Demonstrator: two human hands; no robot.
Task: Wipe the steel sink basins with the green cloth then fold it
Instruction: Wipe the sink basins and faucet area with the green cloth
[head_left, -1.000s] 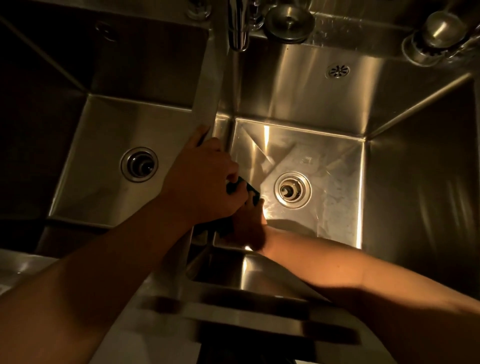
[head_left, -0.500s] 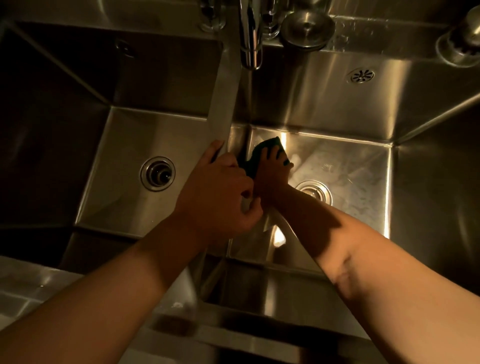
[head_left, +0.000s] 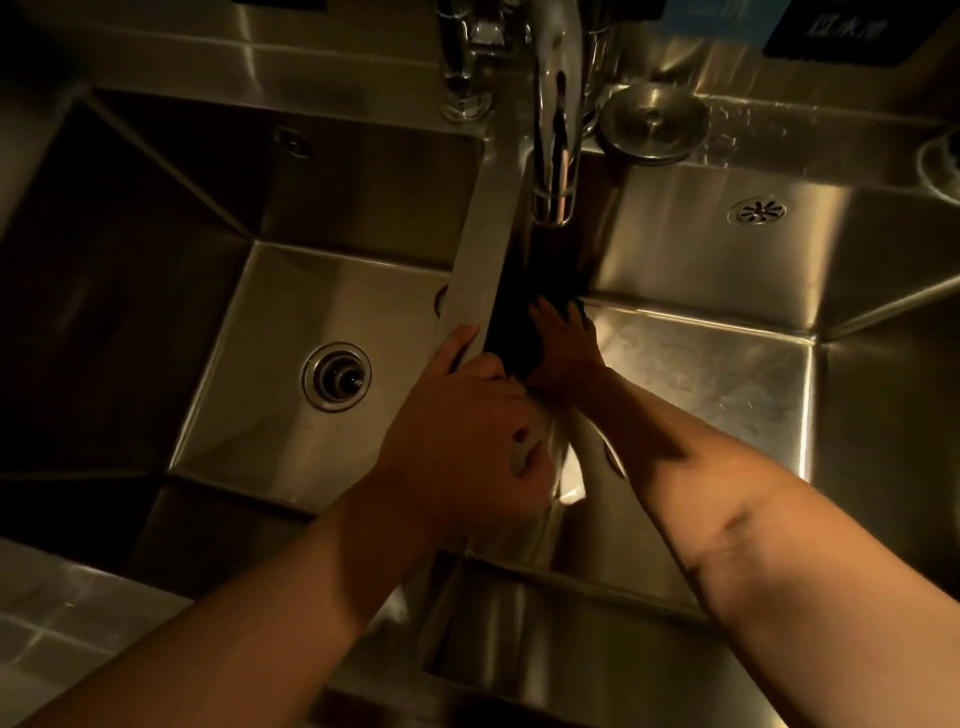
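The right hand (head_left: 563, 349), fingers spread flat, presses the green cloth (head_left: 575, 307) into the far left corner of the right basin (head_left: 701, 374). Just left of it, the left hand (head_left: 462, 431) curls over the divider (head_left: 478, 270). The next sweep probably runs right.

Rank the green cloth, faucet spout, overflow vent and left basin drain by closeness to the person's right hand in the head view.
From the right hand:
1. Green cloth, pressed under it against the divider.
2. Faucet spout, above and behind.
3. Overflow vent, right back wall, and left basin drain, across the divider: too close to call.
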